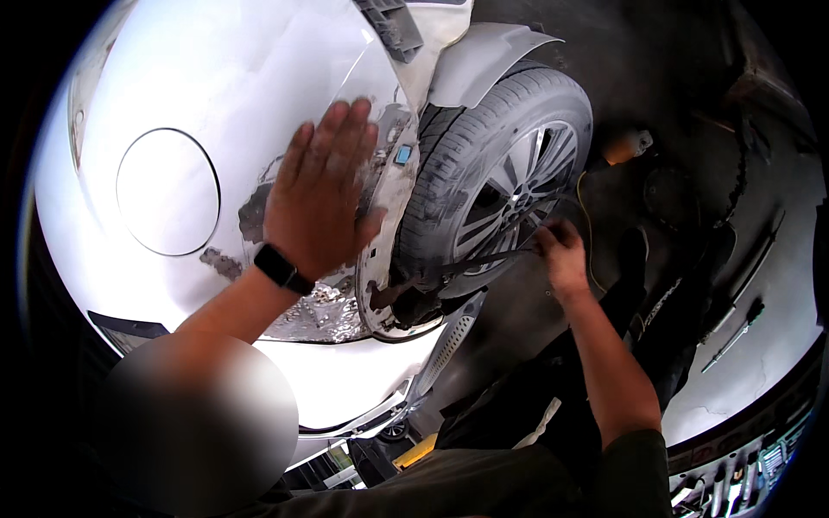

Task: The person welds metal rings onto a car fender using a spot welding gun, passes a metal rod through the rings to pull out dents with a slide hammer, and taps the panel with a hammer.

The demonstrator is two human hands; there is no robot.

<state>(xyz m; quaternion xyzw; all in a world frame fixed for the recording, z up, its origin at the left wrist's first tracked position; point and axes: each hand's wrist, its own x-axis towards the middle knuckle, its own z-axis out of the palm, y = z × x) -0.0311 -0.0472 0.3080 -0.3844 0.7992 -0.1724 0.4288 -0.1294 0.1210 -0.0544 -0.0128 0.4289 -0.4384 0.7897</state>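
Observation:
My left hand [321, 186], with a dark watch [281, 266] on its wrist, lies flat with fingers stretched on the white car's rear side panel [199, 95]. The panel around it is scraped and dented, with bare patches and a crumpled area [324, 312] below the wrist. At the right, my right hand [561, 250] is closed around the end of a long dark bar [488, 259]. This bar passes in front of the tyre toward the wheel-arch edge. Its far end is lost in the dark arch, so I cannot tell what it touches.
The dusty wheel [518, 190] stands in the arch, with a loose grey liner [484, 62] above it. An orange-and-black power tool [628, 148] with a yellow cord lies on the floor. Long rods [734, 332] lie farther right. A round fuel flap [168, 192] sits at left.

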